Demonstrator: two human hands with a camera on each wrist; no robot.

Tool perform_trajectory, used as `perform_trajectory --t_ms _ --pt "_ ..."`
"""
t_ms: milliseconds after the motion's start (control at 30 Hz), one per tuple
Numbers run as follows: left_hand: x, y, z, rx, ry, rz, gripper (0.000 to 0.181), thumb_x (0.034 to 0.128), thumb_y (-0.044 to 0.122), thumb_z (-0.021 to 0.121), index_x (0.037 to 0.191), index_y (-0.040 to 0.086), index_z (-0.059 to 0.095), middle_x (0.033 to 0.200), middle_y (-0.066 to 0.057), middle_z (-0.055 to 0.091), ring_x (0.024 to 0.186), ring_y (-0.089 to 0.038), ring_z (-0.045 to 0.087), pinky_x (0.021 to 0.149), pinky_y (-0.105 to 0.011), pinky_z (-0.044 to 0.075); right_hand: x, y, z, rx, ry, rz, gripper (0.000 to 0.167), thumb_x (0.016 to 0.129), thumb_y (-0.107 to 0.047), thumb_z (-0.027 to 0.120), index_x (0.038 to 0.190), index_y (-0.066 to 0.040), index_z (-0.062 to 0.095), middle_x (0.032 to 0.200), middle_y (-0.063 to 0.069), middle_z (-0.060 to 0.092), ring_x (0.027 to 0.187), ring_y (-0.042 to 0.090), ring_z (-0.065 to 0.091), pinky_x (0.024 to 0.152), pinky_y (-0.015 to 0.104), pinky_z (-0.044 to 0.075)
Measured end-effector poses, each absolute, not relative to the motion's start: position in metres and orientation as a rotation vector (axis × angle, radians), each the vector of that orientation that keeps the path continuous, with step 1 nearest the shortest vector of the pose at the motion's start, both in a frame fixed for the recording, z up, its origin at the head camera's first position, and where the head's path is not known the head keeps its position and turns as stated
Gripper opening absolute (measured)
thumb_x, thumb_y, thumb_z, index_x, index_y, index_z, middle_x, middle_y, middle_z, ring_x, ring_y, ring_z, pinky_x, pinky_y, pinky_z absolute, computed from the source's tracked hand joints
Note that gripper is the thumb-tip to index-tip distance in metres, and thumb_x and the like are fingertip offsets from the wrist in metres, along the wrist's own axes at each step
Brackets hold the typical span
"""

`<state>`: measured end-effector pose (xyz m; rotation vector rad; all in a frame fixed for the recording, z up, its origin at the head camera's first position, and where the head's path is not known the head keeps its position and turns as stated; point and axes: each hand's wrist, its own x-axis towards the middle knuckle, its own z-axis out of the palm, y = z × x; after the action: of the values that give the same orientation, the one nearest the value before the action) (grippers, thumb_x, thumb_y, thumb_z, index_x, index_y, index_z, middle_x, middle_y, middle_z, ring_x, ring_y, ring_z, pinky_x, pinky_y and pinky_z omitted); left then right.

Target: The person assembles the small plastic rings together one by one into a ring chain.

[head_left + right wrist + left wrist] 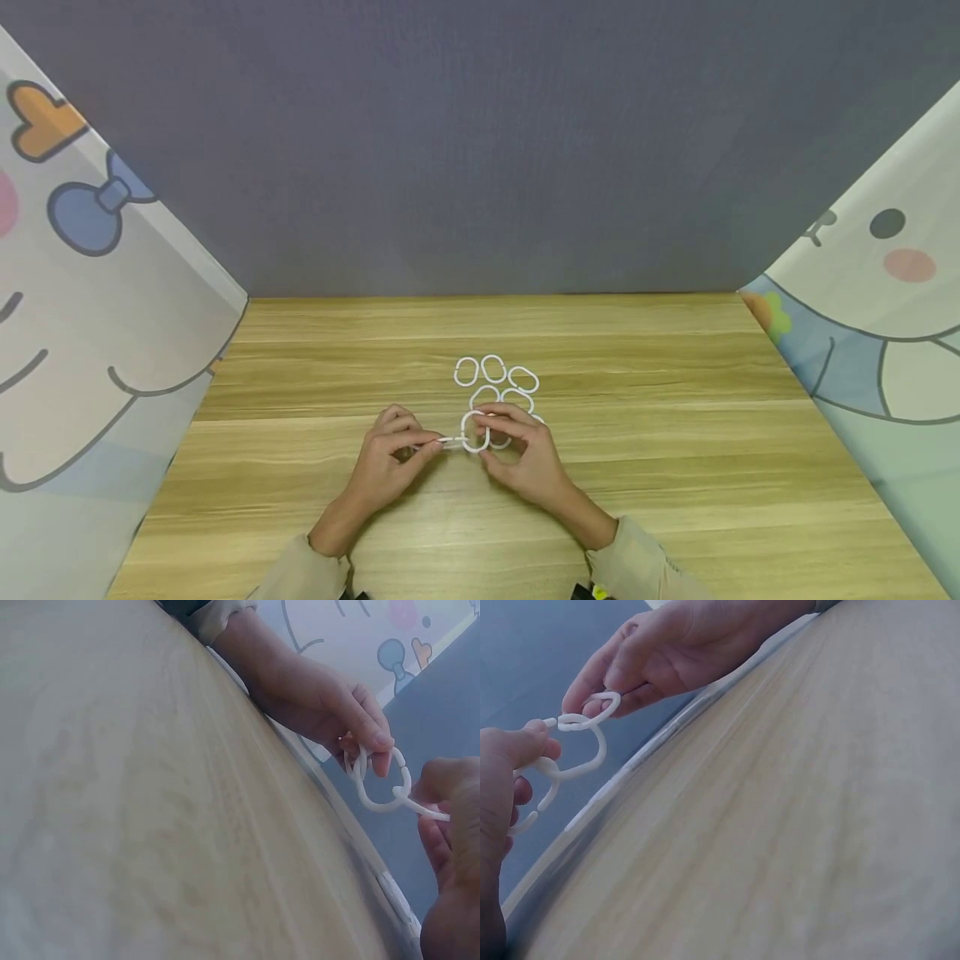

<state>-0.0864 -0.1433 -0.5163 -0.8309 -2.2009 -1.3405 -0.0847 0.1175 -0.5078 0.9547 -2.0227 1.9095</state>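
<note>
My left hand (386,462) pinches a white plastic oval link (450,439) between thumb and forefinger, just left of the table's middle. Between the fingers and thumb of my right hand (532,458) is another white link (474,451). In the right wrist view this right-hand link (424,813) passes through the left-hand link (367,796), which has a small gap in its side. A further white link (549,796) hangs at the left hand in the left wrist view, partly covered by the fingers.
Several loose white links, among them one at the upper left (477,367) and one at the right (537,385), lie on the wooden table (675,417) just beyond the hands. A grey panel (480,167) rises at the back, with cartoon-printed sheets on both sides.
</note>
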Motion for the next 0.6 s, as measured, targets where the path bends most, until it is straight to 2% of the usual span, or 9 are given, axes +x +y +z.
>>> perform_trajectory --t_ms 167,267,333,467,600 --pt "-0.0850 -0.1429 -0.5153 -0.821 -2.197 -1.349 0.022 0.0816 0.000 0.092 0.094 0.017 0.088 0.079 0.011 0.070 0.085 -0.013 0.055 0.077 -0.025 0.042 -0.0843 0.1178 -0.5084 0.782 -2.023 1.842 0.027 0.088 0.017 0.084 0.112 0.007 0.081 0.115 0.023 0.077 0.095 0.019 0.076 0.078 0.025 0.065" --pt "-0.0847 -0.1429 -0.5150 -0.823 -2.194 -1.342 0.021 0.0816 0.001 0.093 0.094 0.018 0.088 0.080 0.011 0.071 0.086 -0.013 0.055 0.078 -0.026 0.043 -0.0847 0.1176 -0.5094 0.696 -2.038 1.820 0.023 0.087 0.017 0.084 0.105 0.003 0.082 0.101 0.019 0.079 0.086 0.013 0.073 0.069 0.020 0.061" --pt "-0.0848 -0.1430 -0.5150 -0.826 -2.191 -1.335 0.021 0.0811 0.001 0.093 0.093 0.018 0.088 0.080 0.011 0.071 0.087 -0.014 0.056 0.079 -0.026 0.042 -0.0850 0.1176 -0.5104 0.689 -2.030 1.833 0.027 0.086 0.020 0.083 0.108 0.005 0.080 0.099 0.021 0.078 0.085 0.014 0.073 0.071 0.022 0.062" --pt "-0.0851 -0.1436 -0.5148 -0.830 -2.201 -1.319 0.021 0.0815 0.002 0.093 0.094 0.018 0.088 0.080 0.012 0.072 0.087 -0.014 0.057 0.082 -0.028 0.042 -0.0853 0.1180 -0.5121 0.697 -2.041 1.809 0.037 0.084 0.023 0.082 0.118 0.012 0.077 0.105 0.023 0.077 0.086 0.016 0.074 0.074 0.021 0.063" --pt "-0.0857 -0.1446 -0.5148 -0.834 -2.214 -1.306 0.013 0.0859 0.006 0.091 0.093 0.017 0.089 0.080 0.014 0.072 0.088 -0.014 0.058 0.085 -0.033 0.043 -0.0847 0.1190 -0.5120 0.693 -2.087 1.751 0.035 0.083 0.023 0.082 0.116 0.011 0.079 0.105 0.021 0.080 0.084 0.019 0.076 0.075 0.023 0.064"
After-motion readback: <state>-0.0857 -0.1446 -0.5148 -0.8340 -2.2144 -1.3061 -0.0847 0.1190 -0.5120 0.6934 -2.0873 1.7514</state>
